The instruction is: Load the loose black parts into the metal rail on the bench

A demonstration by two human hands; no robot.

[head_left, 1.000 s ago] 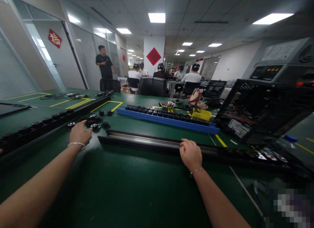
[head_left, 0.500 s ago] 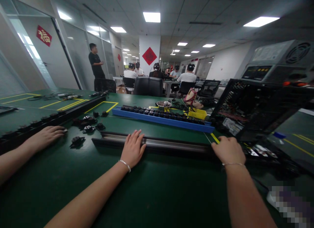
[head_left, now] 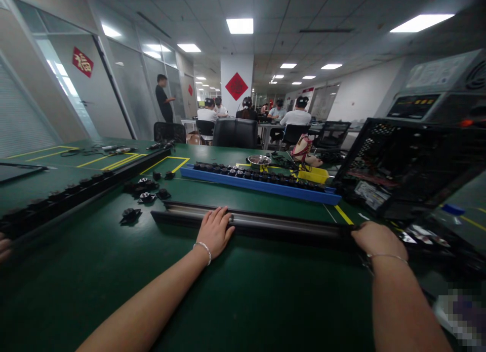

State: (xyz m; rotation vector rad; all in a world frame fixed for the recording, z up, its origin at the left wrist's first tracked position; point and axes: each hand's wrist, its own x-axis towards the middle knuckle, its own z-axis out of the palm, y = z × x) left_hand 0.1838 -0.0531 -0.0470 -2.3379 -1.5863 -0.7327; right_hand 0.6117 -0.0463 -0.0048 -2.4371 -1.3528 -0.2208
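Observation:
A long black channel-shaped rail [head_left: 277,230] lies across the green table in front of me, its trough facing up. My left hand [head_left: 215,231], with a bracelet at the wrist, is draped over the near wall, fingers curled into the trough and thumb outside. A small shiny spot shows by its fingertips; I cannot tell what it is. At the rail's right end my right hand [head_left: 381,239] is closed around it, most fingertips hidden. Left of the rail sit several small black parts [head_left: 146,196], some with silvery tops.
Behind the rail stands a blue channel [head_left: 261,186] filled with black parts. A metal bowl [head_left: 259,161] and a yellow tray [head_left: 313,175] are beyond it. An open computer case [head_left: 398,170] stands right. Another person's fingers [head_left: 4,247] show at the left edge, near another loaded black rail [head_left: 94,182].
My right hand has shifted right along the rail's end. The other person's hand has drawn back to the left edge. The whole view has swung slightly left.

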